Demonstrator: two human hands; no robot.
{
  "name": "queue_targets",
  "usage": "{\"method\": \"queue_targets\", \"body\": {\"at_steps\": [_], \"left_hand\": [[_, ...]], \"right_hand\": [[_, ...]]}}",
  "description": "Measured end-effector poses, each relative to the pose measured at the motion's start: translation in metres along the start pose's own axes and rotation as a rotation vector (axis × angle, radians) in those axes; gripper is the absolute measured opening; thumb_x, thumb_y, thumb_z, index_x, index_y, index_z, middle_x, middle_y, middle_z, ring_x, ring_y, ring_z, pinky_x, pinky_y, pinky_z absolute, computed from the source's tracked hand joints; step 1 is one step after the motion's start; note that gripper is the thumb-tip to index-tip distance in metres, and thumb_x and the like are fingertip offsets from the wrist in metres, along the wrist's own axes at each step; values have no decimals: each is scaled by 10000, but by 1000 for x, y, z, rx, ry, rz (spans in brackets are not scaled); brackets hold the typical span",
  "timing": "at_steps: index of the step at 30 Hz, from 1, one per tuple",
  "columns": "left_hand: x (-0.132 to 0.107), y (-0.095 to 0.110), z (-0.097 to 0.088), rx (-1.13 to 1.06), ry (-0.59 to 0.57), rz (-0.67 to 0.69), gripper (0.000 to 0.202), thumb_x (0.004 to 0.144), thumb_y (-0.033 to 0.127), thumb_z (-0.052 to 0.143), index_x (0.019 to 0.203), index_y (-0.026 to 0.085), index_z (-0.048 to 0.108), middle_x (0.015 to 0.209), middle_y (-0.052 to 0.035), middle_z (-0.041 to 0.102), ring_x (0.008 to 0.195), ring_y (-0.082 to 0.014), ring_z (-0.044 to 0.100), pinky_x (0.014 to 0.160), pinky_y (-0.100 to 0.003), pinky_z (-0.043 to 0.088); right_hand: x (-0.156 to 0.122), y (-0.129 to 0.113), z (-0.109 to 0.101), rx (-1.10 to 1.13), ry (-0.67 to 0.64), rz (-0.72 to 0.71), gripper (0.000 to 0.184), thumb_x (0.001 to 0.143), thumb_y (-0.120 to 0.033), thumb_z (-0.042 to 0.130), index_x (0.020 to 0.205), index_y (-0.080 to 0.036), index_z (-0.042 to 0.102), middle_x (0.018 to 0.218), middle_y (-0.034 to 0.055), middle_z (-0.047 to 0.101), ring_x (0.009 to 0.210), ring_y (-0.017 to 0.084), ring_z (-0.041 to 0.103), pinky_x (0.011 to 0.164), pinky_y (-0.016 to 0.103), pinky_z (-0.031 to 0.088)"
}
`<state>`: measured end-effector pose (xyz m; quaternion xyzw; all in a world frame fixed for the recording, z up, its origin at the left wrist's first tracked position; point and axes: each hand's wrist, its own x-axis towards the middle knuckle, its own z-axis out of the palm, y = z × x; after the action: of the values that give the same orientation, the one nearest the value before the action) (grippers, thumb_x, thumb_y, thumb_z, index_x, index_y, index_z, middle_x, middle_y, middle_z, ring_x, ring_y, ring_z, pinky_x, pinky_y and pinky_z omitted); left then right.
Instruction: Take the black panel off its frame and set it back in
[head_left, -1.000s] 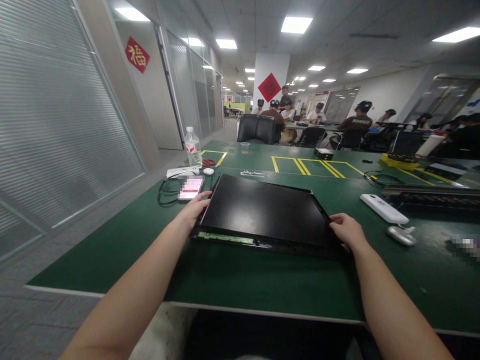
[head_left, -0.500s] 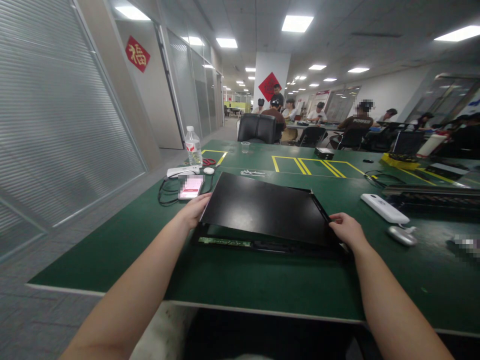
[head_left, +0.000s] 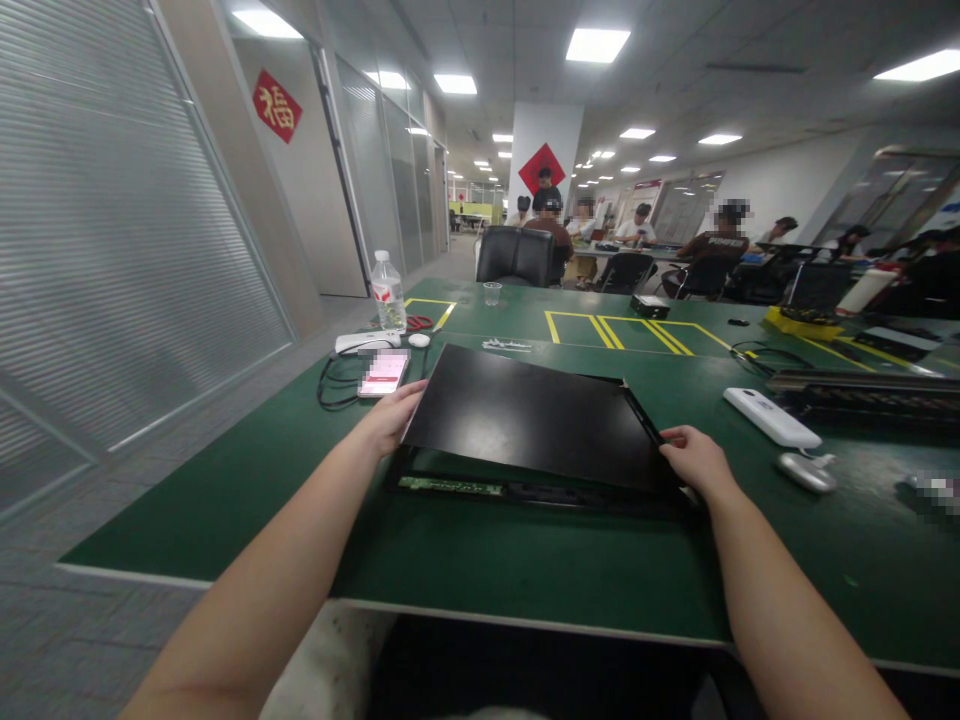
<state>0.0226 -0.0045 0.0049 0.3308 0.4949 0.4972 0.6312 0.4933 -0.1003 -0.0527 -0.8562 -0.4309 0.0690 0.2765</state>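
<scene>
The person has one left hand and one right hand. There is one black screen panel, one black frame, one water bottle, one clear cup, one smartphone, and two large red diamond-shaped wall signs.

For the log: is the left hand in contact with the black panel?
Touching. The head view shows the left hand gripping the left edge of the black panel, which is tilted up on that side.
</scene>
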Motion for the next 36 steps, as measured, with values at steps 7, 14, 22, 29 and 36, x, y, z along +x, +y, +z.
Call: {"method": "queue_targets", "body": {"at_steps": [7,14,22,29,36], "left_hand": [[-1,0,1,-13,-10,52,509,755,125,876,1234,134,704,771,-61,780,615,-184,737,584,-249,588],[-8,4,8,-28,-41,57,405,818,43,760,1216,106,720,764,-70,785,556,-159,707,550,-232,577],[-11,7,9,-95,-171,37,461,851,82,676,1307,137,711,949,-98,817,667,-191,753,570,-245,581],[-14,4,8,-137,-244,-15,467,847,249,752,1307,177,712,998,-90,809,778,-244,767,621,-282,591],[-22,4,8,-60,-301,105,806,653,124,800,1430,244,625,1232,-80,761,900,-233,752,639,-250,554]], "right_hand": [[0,1,0,-2,-7,3,236,750,-184,683,965,-204,776,896,71,750,795,199,687,716,291,506],[1,1,1,-27,2,-2,207,769,-185,690,959,-200,770,896,70,754,744,185,671,671,282,486],[0,0,-1,-24,8,-11,196,761,-190,694,941,-213,771,875,61,751,759,189,678,677,279,490],[-3,-4,-3,-23,-24,18,242,788,-191,667,1004,-195,775,930,82,754,787,203,689,702,296,497],[-1,-3,-3,-22,-29,21,222,788,-188,671,990,-198,763,934,76,750,769,194,675,693,293,485]]}}
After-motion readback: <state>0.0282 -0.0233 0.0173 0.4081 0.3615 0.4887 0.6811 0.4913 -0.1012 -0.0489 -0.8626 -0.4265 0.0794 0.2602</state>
